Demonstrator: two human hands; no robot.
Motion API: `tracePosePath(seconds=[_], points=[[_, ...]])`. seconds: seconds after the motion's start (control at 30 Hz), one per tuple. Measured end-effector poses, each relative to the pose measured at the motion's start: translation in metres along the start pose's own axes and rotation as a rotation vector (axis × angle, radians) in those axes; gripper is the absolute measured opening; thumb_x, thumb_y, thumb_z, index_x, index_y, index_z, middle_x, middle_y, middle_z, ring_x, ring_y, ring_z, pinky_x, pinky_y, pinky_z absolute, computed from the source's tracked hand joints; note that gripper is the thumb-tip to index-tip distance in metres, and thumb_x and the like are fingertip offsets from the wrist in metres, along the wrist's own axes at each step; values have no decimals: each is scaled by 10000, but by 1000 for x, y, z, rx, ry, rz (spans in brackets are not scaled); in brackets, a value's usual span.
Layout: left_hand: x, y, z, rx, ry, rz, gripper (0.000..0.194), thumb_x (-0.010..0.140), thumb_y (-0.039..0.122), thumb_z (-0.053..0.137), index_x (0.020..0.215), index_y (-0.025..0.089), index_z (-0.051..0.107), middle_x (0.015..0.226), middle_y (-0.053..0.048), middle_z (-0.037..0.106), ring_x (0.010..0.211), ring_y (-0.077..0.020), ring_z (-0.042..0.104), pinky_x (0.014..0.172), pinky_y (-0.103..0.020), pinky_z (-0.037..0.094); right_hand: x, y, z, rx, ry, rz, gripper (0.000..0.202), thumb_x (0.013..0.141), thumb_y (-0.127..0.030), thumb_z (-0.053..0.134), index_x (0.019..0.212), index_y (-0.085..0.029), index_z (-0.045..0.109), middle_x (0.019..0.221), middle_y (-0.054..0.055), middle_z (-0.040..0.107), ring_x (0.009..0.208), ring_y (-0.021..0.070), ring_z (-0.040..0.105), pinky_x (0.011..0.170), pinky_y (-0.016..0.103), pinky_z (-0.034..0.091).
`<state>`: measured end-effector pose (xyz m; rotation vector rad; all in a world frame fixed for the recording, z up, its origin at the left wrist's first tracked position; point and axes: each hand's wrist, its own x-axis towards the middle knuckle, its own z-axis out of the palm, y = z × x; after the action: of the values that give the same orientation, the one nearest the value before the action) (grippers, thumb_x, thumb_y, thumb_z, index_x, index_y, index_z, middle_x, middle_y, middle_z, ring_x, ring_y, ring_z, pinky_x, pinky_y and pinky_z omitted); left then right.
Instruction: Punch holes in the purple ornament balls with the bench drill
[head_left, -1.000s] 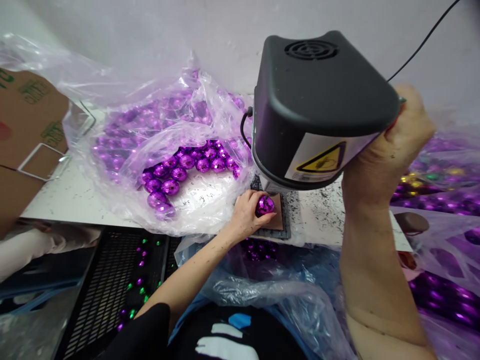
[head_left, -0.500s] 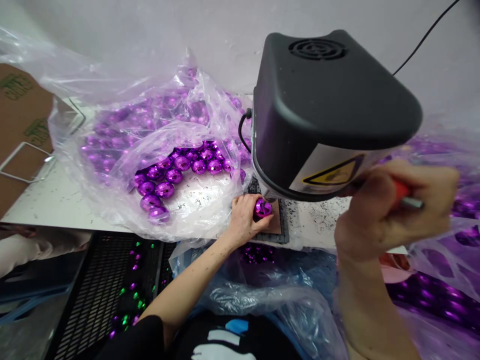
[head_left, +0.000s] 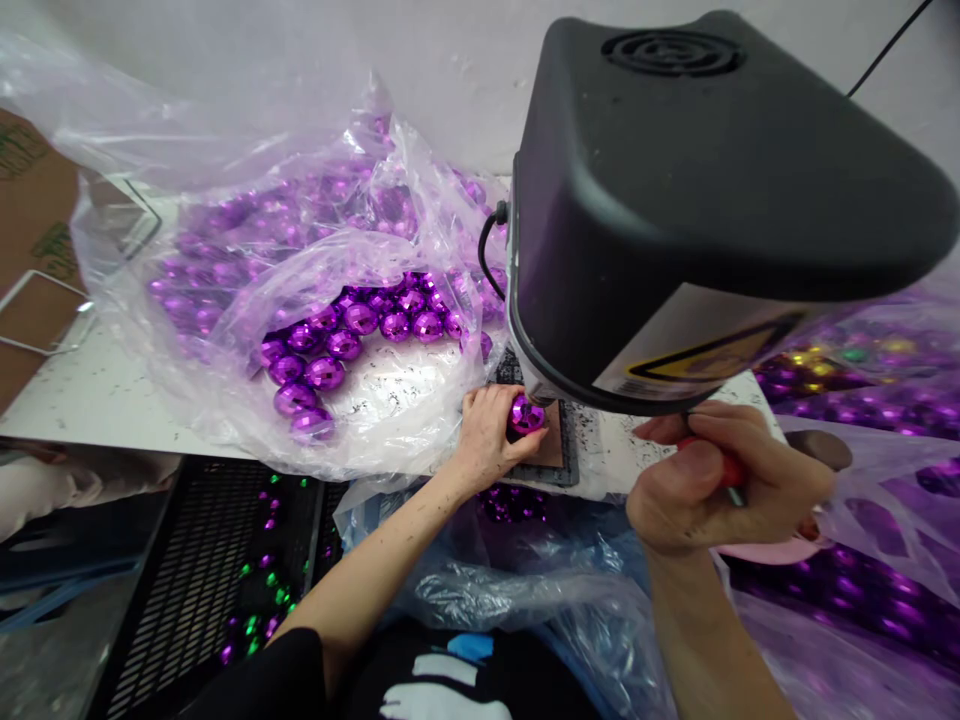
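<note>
My left hand (head_left: 491, 432) pinches a shiny purple faceted ball (head_left: 527, 412) between thumb and fingers. The ball rests on a small brown board (head_left: 553, 445) beneath the black machine head (head_left: 675, 190), close under its lower end. My right hand (head_left: 731, 480) is closed around a red-handled lever (head_left: 729, 466) at the right of the machine; a metal tip sticks out of the red part. How the lever joins the machine is hidden behind the head and my fingers.
A clear plastic bag (head_left: 187, 400) of purple balls (head_left: 325, 373) lies open at the left. Cardboard (head_left: 34, 210) stands beyond it. Below are a black crate (head_left: 187, 540) with green and purple beads and blue plastic (head_left: 525, 590). More bagged purple balls (head_left: 855, 600) lie at right.
My right hand has moved left and down with the lever. The machine head looms larger in view. My left hand and the purple ball stay in place.
</note>
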<state>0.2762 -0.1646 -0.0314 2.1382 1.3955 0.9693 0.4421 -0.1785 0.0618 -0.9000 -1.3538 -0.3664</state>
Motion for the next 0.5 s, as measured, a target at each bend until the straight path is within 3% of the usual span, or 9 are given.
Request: tracePosePath(seconds=[0.3, 0.5], points=[[1, 2, 0, -25, -21, -28, 356, 831, 328, 711, 1128, 205, 558, 1097, -75, 679, 1065, -269, 608, 960, -439, 400, -12, -9, -1, 65, -27, 119, 166, 895, -251, 522, 752, -173, 550, 586, -15, 475, 532, 87, 520, 537, 269, 494], [1, 1, 0, -32, -23, -11, 365, 824, 310, 718, 1127, 197, 550, 1101, -74, 679, 1067, -263, 606, 955, -429, 395, -27, -1, 7, 116, 87, 122, 114, 884, -261, 532, 813, -184, 577, 662, -8, 525, 539, 86, 531, 562, 296, 525]])
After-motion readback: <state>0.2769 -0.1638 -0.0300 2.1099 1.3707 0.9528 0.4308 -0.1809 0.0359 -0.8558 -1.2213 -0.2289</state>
